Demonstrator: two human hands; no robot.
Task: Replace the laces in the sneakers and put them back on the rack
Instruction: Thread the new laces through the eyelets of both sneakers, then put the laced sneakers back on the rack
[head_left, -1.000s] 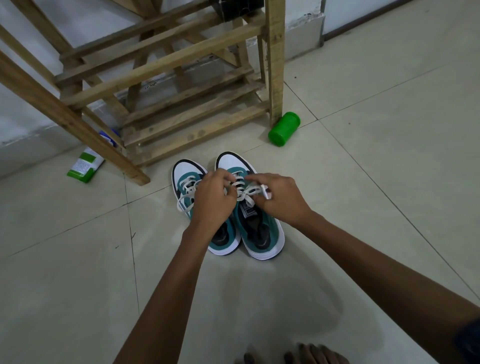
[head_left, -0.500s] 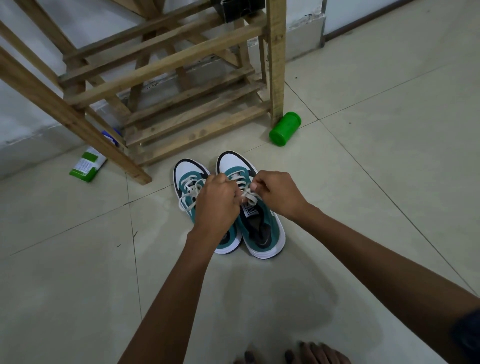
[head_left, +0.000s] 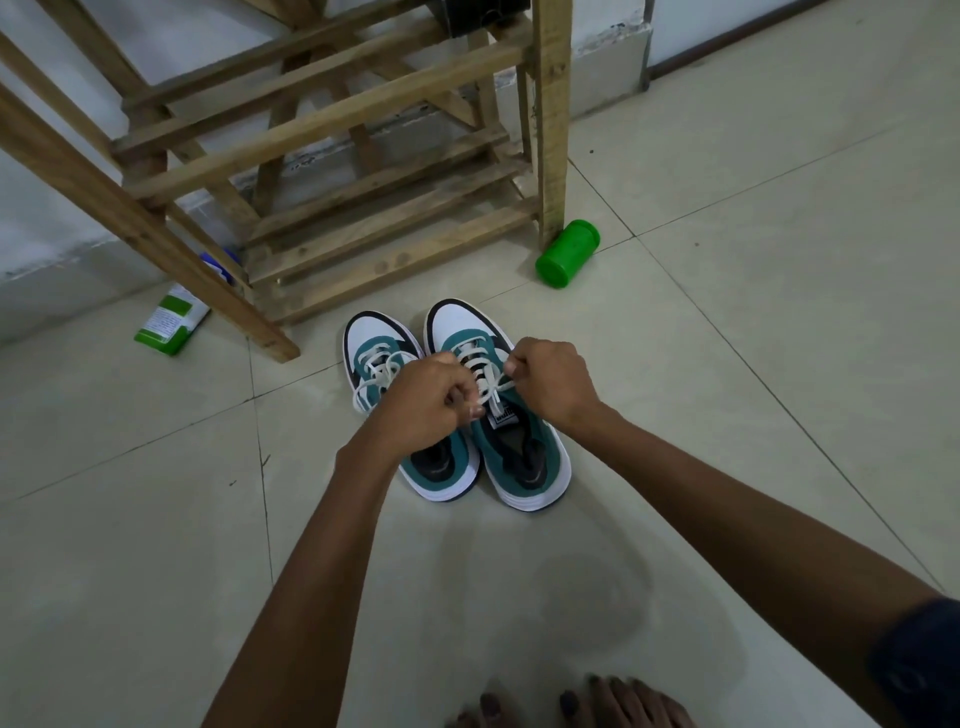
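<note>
While both hands work the lace on the right teal-and-white low-top sneaker (head_left: 498, 415), the left teal-and-white sneaker (head_left: 384, 374) beside it already looks laced: its white lace (head_left: 376, 374) runs through the eyelets and loops loosely over the tongue. Can't tell whether it's tied in a proper bow.

Grip state:
- left hand (head_left: 426, 405): fingers curled into a fist, pinching one end of the right shoe's white lace (head_left: 488, 384) near the tongue.
- right hand (head_left: 550, 384): fingers curled, pinching the other end, just right of the eyelets.
- lace strands cross between the two fists, so my read is a knot or bow being pulled tight. Exact stage hidden by the knuckles.

Position: both sneakers sit side by side, touching, on the pale tiled floor (head_left: 727, 415), toes pointing far, just near of the slatted wooden shoe rack (head_left: 363, 228). Neither is on the rack.

Judgement on progress:
- lacing: right shoe threaded up through the visible eyelets, so effectively done on both.
- left to do: finish the knot on the right shoe, check the left one, then lift the pair onto a rack slat.

Other items: green plastic cylindrical container (head_left: 567, 253) lying against the rack's right post; green-and-white packet (head_left: 171, 319) on the floor by the left leg. Bare toes (head_left: 597, 701) at the near edge.
</note>
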